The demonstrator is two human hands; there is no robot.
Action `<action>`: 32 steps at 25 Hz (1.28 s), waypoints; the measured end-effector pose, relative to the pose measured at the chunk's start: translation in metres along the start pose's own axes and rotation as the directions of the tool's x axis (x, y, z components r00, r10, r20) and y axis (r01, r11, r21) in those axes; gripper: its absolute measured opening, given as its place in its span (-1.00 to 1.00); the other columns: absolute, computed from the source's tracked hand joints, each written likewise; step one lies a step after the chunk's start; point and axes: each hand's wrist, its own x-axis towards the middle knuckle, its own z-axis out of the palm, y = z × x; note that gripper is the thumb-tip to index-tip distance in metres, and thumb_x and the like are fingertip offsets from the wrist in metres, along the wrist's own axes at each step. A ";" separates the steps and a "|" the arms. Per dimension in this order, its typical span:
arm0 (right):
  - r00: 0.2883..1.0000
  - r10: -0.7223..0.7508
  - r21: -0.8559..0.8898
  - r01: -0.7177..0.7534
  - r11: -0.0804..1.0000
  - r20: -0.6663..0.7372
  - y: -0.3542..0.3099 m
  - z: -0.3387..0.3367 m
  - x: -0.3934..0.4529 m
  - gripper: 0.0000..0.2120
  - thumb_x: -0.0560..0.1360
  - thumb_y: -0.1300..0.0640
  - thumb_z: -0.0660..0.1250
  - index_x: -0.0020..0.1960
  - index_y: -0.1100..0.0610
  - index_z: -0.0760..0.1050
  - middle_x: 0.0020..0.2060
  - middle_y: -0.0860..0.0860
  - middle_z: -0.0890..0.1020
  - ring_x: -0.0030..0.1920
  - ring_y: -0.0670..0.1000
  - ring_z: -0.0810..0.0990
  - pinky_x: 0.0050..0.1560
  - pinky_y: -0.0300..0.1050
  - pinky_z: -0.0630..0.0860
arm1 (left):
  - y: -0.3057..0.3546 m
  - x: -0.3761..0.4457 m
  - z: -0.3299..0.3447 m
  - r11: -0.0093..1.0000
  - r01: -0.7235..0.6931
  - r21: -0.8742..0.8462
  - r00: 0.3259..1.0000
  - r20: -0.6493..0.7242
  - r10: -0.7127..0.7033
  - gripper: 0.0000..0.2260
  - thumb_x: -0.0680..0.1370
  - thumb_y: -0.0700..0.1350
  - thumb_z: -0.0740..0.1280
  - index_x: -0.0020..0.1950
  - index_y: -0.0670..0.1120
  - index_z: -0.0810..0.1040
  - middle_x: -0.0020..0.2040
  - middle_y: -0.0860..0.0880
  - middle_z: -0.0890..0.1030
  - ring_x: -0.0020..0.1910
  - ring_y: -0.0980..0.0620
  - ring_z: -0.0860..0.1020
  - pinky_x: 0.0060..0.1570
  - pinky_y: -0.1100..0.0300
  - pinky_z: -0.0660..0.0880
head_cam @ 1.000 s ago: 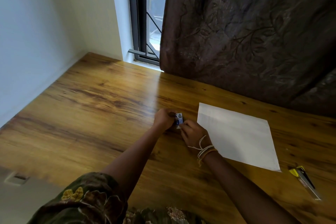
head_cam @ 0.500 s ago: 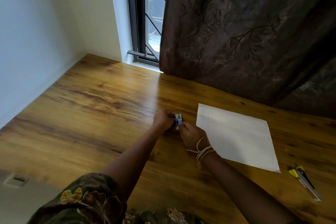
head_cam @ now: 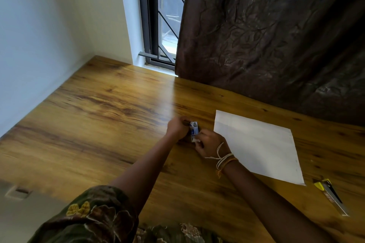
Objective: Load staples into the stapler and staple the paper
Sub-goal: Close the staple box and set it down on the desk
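A small blue-and-white staple box (head_cam: 194, 128) sits between my two hands on the wooden table (head_cam: 110, 116). My left hand (head_cam: 176, 128) grips its left side. My right hand (head_cam: 207, 144) pinches the box's near white end, which looks pulled out a little. White paper (head_cam: 258, 146) lies flat just right of my right hand. The yellow, black and silver stapler (head_cam: 331, 196) lies on the table at the far right, apart from both hands. The staples inside the box are hidden.
A dark brown curtain (head_cam: 266, 35) hangs along the table's far edge behind the paper. A barred window (head_cam: 162, 16) and a white wall (head_cam: 39, 35) bound the far left corner. The table's near edge runs at lower left.
Both hands stay on the staple box in the same spot. A white end of the box now shows at my right fingertips. The view has shifted slightly.
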 end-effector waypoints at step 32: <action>0.995 0.078 0.080 -0.083 0.993 0.067 0.002 0.011 -0.022 -0.87 0.50 0.19 0.30 -0.03 0.24 0.56 -0.03 0.16 0.59 -0.04 0.11 0.54 -0.05 -0.23 0.41 | 0.007 -0.004 -0.006 0.999 0.038 0.019 0.999 0.032 -0.038 -0.79 0.49 -0.17 0.43 0.12 -0.02 0.63 0.01 -0.07 0.66 -0.44 0.14 0.52 -0.65 0.40 0.37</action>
